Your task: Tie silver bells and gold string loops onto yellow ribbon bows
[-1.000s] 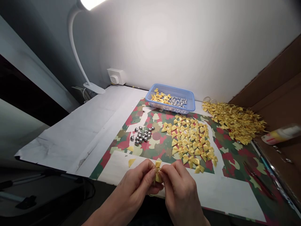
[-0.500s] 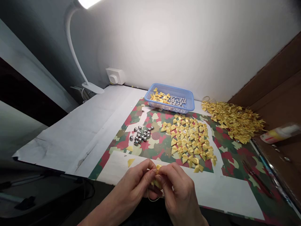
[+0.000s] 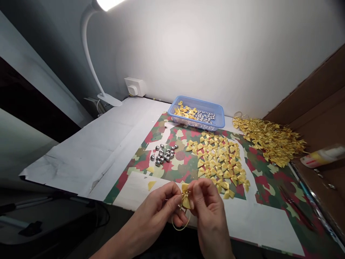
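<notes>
From my end I made out, leftmost, one lamp [image 3: 91, 59], its head cut off by the top edge, then two yellow scraps [image 3: 151, 185] and some silver bells [image 3: 164, 155] overlapping too much to count. The left hand [image 3: 157, 209] had thumb and forefinger clamped on one yellow bow [image 3: 186, 204] between the hands, a cord loop [image 3: 180, 230] hanging below, while the right hand [image 3: 212, 209] met its right edge, contact so hidden I couldn't tell whether it pinched. Rightward came one blue basket [image 3: 219, 112], uncountable loose bows [image 3: 221, 157], one tangled gold pile [image 3: 272, 142] and one bottle [image 3: 322, 156], label illegible.
</notes>
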Available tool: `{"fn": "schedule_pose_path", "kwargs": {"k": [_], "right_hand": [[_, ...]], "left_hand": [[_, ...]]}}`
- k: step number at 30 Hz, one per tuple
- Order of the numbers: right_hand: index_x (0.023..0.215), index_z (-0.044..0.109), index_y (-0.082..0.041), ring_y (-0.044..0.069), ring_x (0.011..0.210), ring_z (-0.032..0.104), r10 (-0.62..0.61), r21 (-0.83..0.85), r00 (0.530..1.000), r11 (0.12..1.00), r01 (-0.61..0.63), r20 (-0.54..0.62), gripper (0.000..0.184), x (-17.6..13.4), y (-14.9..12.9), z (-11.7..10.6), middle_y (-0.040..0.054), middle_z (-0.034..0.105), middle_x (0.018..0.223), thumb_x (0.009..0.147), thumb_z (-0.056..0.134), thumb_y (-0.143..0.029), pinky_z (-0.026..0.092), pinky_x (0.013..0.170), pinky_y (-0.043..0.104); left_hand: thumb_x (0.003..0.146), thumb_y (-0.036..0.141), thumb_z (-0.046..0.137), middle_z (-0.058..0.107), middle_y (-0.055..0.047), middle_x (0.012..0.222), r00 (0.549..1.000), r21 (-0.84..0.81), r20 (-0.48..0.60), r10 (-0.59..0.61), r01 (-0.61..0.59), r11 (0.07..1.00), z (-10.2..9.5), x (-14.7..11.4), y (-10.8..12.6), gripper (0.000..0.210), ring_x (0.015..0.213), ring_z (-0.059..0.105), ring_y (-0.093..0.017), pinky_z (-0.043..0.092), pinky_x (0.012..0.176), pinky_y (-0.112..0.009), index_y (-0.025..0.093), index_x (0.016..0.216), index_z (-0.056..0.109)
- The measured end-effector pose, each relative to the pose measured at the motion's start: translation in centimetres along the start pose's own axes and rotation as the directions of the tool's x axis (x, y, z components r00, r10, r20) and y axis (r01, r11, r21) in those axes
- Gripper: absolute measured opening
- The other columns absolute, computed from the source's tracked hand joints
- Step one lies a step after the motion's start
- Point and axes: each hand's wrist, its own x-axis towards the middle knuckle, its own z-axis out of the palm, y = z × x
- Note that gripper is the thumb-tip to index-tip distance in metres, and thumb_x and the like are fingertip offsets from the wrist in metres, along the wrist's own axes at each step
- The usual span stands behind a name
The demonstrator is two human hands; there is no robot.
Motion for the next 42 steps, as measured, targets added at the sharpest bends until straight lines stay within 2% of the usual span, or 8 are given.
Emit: {"fn": "schedule_pose_path", "kwargs": {"k": [5, 13, 21, 28, 32, 35, 39, 42], "right_hand": [[0.091, 0.049, -0.023, 0.001, 0.046, 0.044, 0.197, 0.235, 0.976, 0.957, -0.170, -0.097, 0.053, 1.2, -1.4, -0.7, -0.0082, 0.059, 0.074, 0.076, 0.088, -0.057, 0.033, 0.042, 0.012], [0.099, 0.042, -0.027, 0.003, 0.051, 0.050, 0.253, 0.258, 0.956, 0.943, -0.210, -0.146, 0.068, 2.1, -2.1, -2.4, -0.0119, 0.053, 0.070, 0.067, 0.093, -0.057, 0.040, 0.046, 0.012], [0.109, 0.045, -0.027, 0.004, 0.047, 0.035, 0.262, 0.075, 0.959, 0.960, -0.271, 0.109, 0.057, 1.7, -1.4, -2.2, -0.0128, 0.043, 0.060, 0.081, 0.082, -0.060, 0.030, 0.046, 0.015], [0.102, 0.061, -0.017, 0.009, 0.068, 0.048, 0.315, -0.186, 0.902, 0.945, -0.269, 0.295, 0.044, 1.2, -3.0, -3.3, -0.0024, 0.054, 0.075, 0.092, 0.072, -0.058, 0.039, 0.065, 0.021], [0.098, 0.062, -0.017, 0.012, 0.071, 0.050, 0.265, -0.474, 0.915, 0.875, -0.096, 0.304, 0.038, 0.5, -3.2, -2.6, 0.0000, 0.056, 0.082, 0.093, 0.069, -0.054, 0.041, 0.065, 0.025], [0.078, 0.055, -0.018, 0.011, 0.062, 0.047, 0.032, -0.649, 0.955, 0.741, 0.174, 0.293, 0.030, 0.3, -2.9, -1.8, -0.0013, 0.053, 0.071, 0.101, 0.056, -0.038, 0.037, 0.057, 0.024], [0.073, 0.050, -0.020, 0.010, 0.059, 0.047, -0.210, -0.737, 0.921, 0.552, 0.389, 0.329, 0.028, 0.4, -2.3, -1.4, -0.0022, 0.052, 0.066, 0.100, 0.052, -0.022, 0.036, 0.055, 0.023], [0.073, 0.049, -0.020, 0.011, 0.059, 0.048, -0.270, -0.748, 0.903, 0.507, 0.428, 0.333, 0.026, 0.4, -1.8, -1.5, -0.0023, 0.052, 0.066, 0.099, 0.053, -0.018, 0.036, 0.055, 0.024]], "left_hand": [[0.083, 0.070, 0.073, 0.077, -0.005, 0.072, 0.991, -0.141, -0.018, -0.134, 0.130, 0.981, 0.2, -0.5, 0.5, 0.055, 0.065, 0.069, -0.013, 0.054, 0.064, -0.019, 0.018, 0.084, 0.057], [0.083, 0.058, 0.081, 0.080, -0.013, 0.072, 0.962, -0.364, 0.046, -0.267, 0.265, 0.893, -0.4, -1.2, 1.3, 0.049, 0.061, 0.071, -0.014, 0.056, 0.061, -0.018, 0.016, 0.098, 0.060], [0.092, 0.045, 0.076, 0.080, -0.018, 0.080, 0.961, -0.439, 0.107, -0.256, 0.277, 0.855, -0.9, -1.4, 1.8, 0.034, 0.075, 0.078, -0.023, 0.061, 0.068, -0.026, 0.013, 0.100, 0.068], [0.100, 0.047, 0.064, 0.078, -0.015, 0.070, 0.963, -0.361, 0.075, -0.257, 0.267, 0.894, -1.1, -1.4, 2.2, 0.031, 0.066, 0.076, -0.020, 0.058, 0.062, -0.023, 0.016, 0.099, 0.064], [0.094, 0.052, 0.071, 0.076, -0.010, 0.071, 0.964, -0.335, 0.065, -0.258, 0.265, 0.904, -0.5, -1.5, 2.5, 0.036, 0.069, 0.075, -0.020, 0.057, 0.064, -0.023, 0.017, 0.093, 0.063], [0.093, 0.056, 0.069, 0.074, -0.008, 0.085, 0.970, -0.232, -0.040, -0.238, 0.223, 0.947, -0.2, -1.6, 2.2, 0.038, 0.084, 0.072, -0.022, 0.057, 0.070, -0.026, 0.019, 0.092, 0.065], [0.093, 0.062, 0.064, 0.065, -0.007, 0.114, 0.960, 0.189, -0.272, 0.062, -0.010, 0.982, -0.3, -1.6, 1.2, 0.044, 0.101, 0.061, -0.023, 0.052, 0.078, -0.025, 0.020, 0.082, 0.067], [0.094, 0.058, 0.066, 0.059, -0.005, 0.104, 0.938, 0.295, -0.292, 0.189, -0.099, 0.950, -0.3, -1.6, 1.0, 0.047, 0.092, 0.058, -0.019, 0.048, 0.070, -0.021, 0.018, 0.069, 0.060]]}}
